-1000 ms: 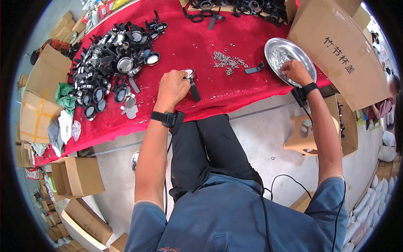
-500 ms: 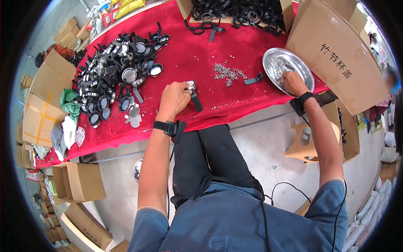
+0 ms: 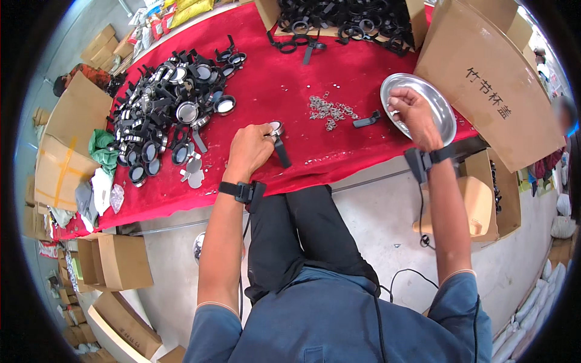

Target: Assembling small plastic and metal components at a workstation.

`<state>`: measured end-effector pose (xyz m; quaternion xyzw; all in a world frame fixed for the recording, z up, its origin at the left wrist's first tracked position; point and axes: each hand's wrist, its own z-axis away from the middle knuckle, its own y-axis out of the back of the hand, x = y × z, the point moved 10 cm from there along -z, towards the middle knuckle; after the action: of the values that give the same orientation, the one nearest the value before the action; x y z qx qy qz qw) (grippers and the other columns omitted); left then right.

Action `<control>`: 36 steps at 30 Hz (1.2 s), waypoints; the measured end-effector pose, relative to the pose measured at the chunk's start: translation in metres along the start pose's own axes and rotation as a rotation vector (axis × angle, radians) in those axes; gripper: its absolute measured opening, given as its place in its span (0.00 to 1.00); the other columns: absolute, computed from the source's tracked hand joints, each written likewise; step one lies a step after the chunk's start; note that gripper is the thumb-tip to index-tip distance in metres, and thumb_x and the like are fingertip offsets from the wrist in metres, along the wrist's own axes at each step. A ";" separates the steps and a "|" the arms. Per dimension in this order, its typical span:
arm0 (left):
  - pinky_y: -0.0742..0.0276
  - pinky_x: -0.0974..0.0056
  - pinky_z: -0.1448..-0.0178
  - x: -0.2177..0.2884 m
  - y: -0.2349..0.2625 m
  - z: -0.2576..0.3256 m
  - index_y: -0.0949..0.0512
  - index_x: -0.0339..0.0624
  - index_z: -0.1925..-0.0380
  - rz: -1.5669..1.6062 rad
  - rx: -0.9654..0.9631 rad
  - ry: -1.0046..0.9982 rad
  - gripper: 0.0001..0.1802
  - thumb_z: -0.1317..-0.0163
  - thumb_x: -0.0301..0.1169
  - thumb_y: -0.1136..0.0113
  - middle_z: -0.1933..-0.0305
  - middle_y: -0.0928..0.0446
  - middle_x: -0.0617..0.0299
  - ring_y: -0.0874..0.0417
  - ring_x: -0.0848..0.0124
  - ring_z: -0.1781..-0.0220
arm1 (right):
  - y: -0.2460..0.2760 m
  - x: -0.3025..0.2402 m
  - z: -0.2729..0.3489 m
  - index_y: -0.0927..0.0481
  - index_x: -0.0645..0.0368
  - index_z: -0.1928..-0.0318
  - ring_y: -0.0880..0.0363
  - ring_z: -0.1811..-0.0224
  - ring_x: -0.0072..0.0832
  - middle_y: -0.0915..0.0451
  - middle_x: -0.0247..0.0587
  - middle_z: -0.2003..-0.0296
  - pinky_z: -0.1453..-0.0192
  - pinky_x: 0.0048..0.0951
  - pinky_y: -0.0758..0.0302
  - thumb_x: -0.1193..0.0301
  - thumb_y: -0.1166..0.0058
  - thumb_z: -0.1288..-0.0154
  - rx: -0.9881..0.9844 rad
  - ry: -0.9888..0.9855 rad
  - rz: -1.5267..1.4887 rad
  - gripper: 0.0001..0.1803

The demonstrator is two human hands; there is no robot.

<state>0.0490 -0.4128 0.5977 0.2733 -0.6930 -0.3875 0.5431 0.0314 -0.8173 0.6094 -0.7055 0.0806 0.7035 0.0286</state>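
My left hand (image 3: 251, 148) is closed on the edge of a round black cup lid (image 3: 281, 146) with a silvery disc and a strap pointing toward me; it rests on the red cloth. Over the oval steel bowl (image 3: 446, 112), my right hand (image 3: 417, 119) is raised, thumb and fingers pinched together. A tiny pale thing may be at those fingertips, too small to make out. Small metal clips (image 3: 330, 111) lie loose between the hands. Beside the bowl is a separate black strap piece (image 3: 367, 120).
A large heap of black lids with silvery discs (image 3: 163, 103) covers the table's left. An open carton of black rings (image 3: 351, 15) stands at the back. A big cardboard box (image 3: 484, 78) leans behind the bowl. Near the front lie flat silvery discs (image 3: 195, 176).
My right hand has lifted out of the bowl, moving slightly left, its fingers now pinched. My left hand still holds the cup lid in about the same place.
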 end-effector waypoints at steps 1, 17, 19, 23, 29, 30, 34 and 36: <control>0.16 0.41 0.42 0.000 0.001 -0.001 0.08 0.42 0.47 -0.009 -0.001 0.013 0.20 0.36 0.29 0.39 0.60 0.13 0.33 0.10 0.35 0.54 | -0.022 0.004 0.006 0.15 0.61 0.42 0.12 0.56 0.20 0.11 0.34 0.55 0.56 0.22 0.17 0.74 0.36 0.20 -0.036 -0.008 -0.119 0.11; 0.15 0.49 0.42 -0.005 -0.004 0.002 0.11 0.42 0.40 0.112 -0.053 0.057 0.20 0.30 0.29 0.37 0.48 0.12 0.38 0.09 0.40 0.47 | -0.234 0.079 0.029 0.15 0.65 0.43 0.11 0.58 0.22 0.10 0.37 0.56 0.56 0.24 0.13 0.76 0.35 0.22 -0.101 -0.155 -0.395 0.11; 0.15 0.50 0.40 -0.011 -0.006 0.003 0.11 0.42 0.40 0.094 -0.008 0.007 0.20 0.30 0.29 0.37 0.47 0.12 0.38 0.09 0.40 0.46 | -0.250 0.085 0.027 0.15 0.64 0.43 0.11 0.59 0.21 0.10 0.37 0.56 0.57 0.23 0.13 0.77 0.35 0.21 -0.087 -0.167 -0.448 0.11; 0.15 0.51 0.34 -0.007 -0.005 0.001 0.12 0.39 0.40 0.066 0.008 -0.015 0.21 0.31 0.29 0.36 0.43 0.11 0.40 0.09 0.41 0.42 | -0.261 0.095 0.021 0.14 0.66 0.45 0.12 0.63 0.20 0.11 0.37 0.60 0.60 0.23 0.14 0.77 0.35 0.23 -0.046 -0.152 -0.386 0.10; 0.15 0.51 0.37 -0.002 -0.004 0.001 0.11 0.39 0.40 0.047 0.023 -0.034 0.21 0.32 0.29 0.36 0.45 0.11 0.38 0.08 0.42 0.45 | -0.257 0.094 0.024 0.13 0.68 0.47 0.12 0.65 0.21 0.10 0.37 0.63 0.61 0.25 0.13 0.77 0.35 0.23 -0.006 -0.085 -0.283 0.09; 0.15 0.51 0.37 -0.004 -0.005 0.001 0.11 0.39 0.40 0.043 0.018 -0.032 0.21 0.32 0.29 0.36 0.45 0.11 0.38 0.08 0.42 0.45 | -0.257 0.093 0.024 0.13 0.68 0.47 0.12 0.65 0.21 0.10 0.37 0.63 0.61 0.25 0.13 0.77 0.35 0.23 -0.005 -0.090 -0.288 0.09; 0.15 0.48 0.41 0.001 -0.004 -0.001 0.11 0.40 0.42 0.009 -0.010 -0.004 0.20 0.33 0.30 0.37 0.49 0.11 0.38 0.08 0.41 0.50 | -0.255 0.095 0.022 0.12 0.68 0.48 0.12 0.65 0.21 0.10 0.39 0.63 0.61 0.25 0.13 0.77 0.35 0.24 0.012 -0.108 -0.328 0.09; 0.15 0.45 0.38 0.001 -0.005 -0.001 0.10 0.39 0.44 0.002 -0.031 0.028 0.20 0.33 0.30 0.37 0.49 0.11 0.39 0.10 0.38 0.47 | -0.256 0.097 0.021 0.12 0.68 0.48 0.12 0.65 0.20 0.09 0.39 0.62 0.61 0.25 0.13 0.77 0.35 0.24 0.012 -0.116 -0.362 0.09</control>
<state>0.0494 -0.4166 0.5947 0.2696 -0.6793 -0.3939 0.5574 0.0500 -0.5688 0.4941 -0.6667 -0.0452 0.7258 0.1636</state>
